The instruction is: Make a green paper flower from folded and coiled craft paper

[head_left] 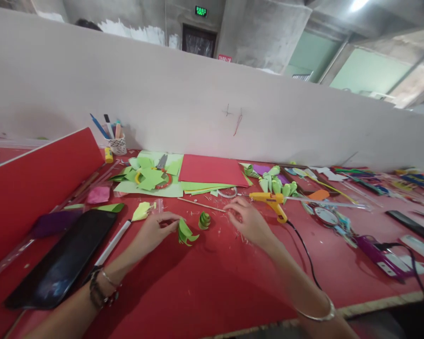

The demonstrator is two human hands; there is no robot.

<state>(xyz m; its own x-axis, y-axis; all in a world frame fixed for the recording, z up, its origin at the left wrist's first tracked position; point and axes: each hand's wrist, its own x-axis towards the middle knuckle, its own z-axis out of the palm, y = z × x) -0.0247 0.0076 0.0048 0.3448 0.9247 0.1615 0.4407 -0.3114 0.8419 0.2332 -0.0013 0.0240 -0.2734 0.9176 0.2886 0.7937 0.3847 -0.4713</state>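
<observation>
My left hand [159, 230] pinches a curled green paper piece [186, 233] with strips bending outward, just above the red table. Right of it, a small rolled green paper cone [204, 221] rests on the table. My right hand [246, 218] is over the table with its fingers apart, close to the right end of a thin wooden stick [201, 204]; nothing shows between the fingers. Beyond that hand lies a yellow glue gun [271, 202] with a black cord.
Green paper cuttings [151, 179] with scissors [161, 162], a red sheet [214, 170] and green paper buds [273, 181] lie at the back. A black phone-like slab [63, 254] is at left, a purple power strip [383, 258] at right.
</observation>
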